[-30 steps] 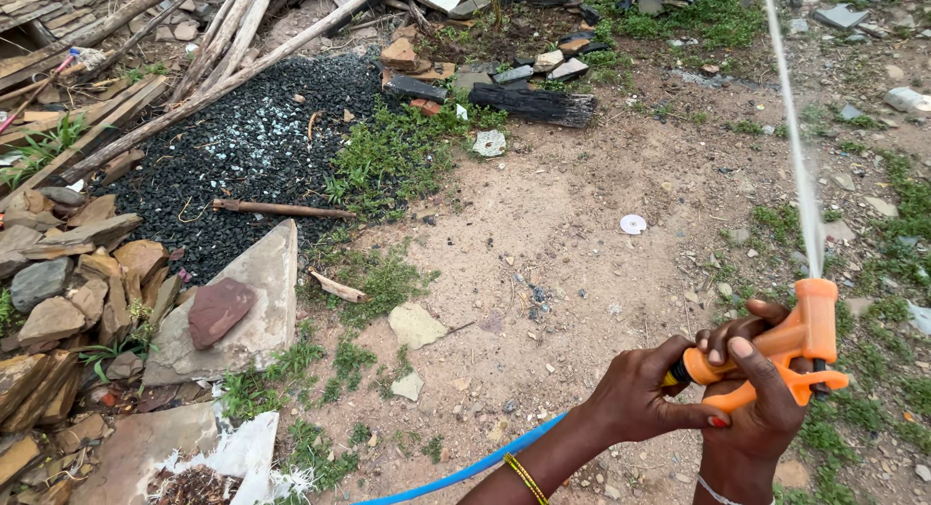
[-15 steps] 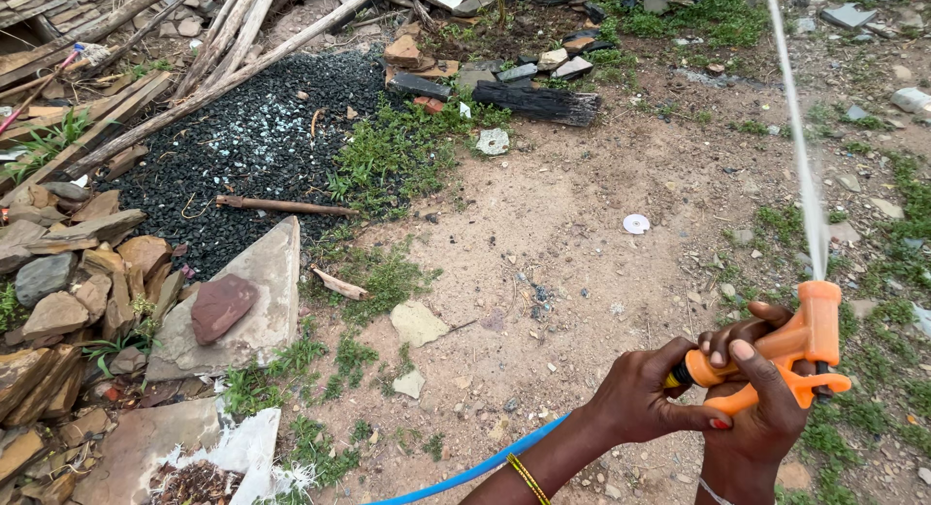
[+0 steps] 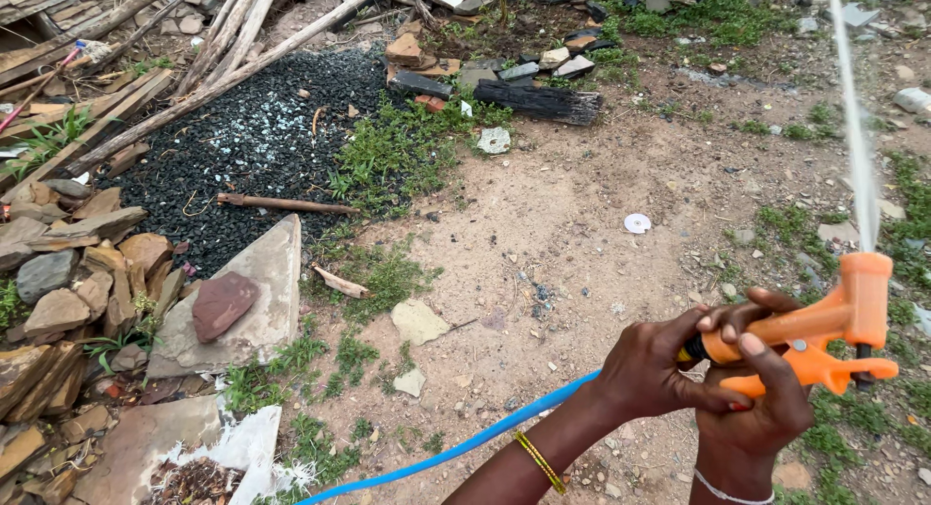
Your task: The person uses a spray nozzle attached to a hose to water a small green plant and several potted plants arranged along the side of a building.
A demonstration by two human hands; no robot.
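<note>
Here, the head view only, line by line:

Left hand: the left hand (image 3: 652, 369) is closed around the rear of the orange spray nozzle (image 3: 819, 326), where the blue hose (image 3: 456, 449) joins it; a yellow bangle (image 3: 539, 461) sits on this forearm.

Right hand: the right hand (image 3: 761, 394) grasps the nozzle handle from below, the fingers (image 3: 766, 355) wrapped over the top of the grip and seemingly pressing the lever.

Nozzle: it is held in the air at the lower right of the view, above the bare ground, its head turned up and away from the person.

Water: a thin jet of water (image 3: 853, 127) leaves the nozzle head and runs up out of the top right edge; where it lands is not visible.

Hose: it runs from the nozzle down to the bottom edge, lying over the dirt ground (image 3: 582, 214).

Surroundings: a flat stone slab (image 3: 257, 297) with a reddish rock (image 3: 221, 306) on it lies at the left, near a patch of black gravel (image 3: 252, 142); a charred log (image 3: 538, 101) lies near the top middle.

Progress: I judge that the spraying is running; the dirt near the hands looks mostly dry, so how much is finished cannot be told.
</note>
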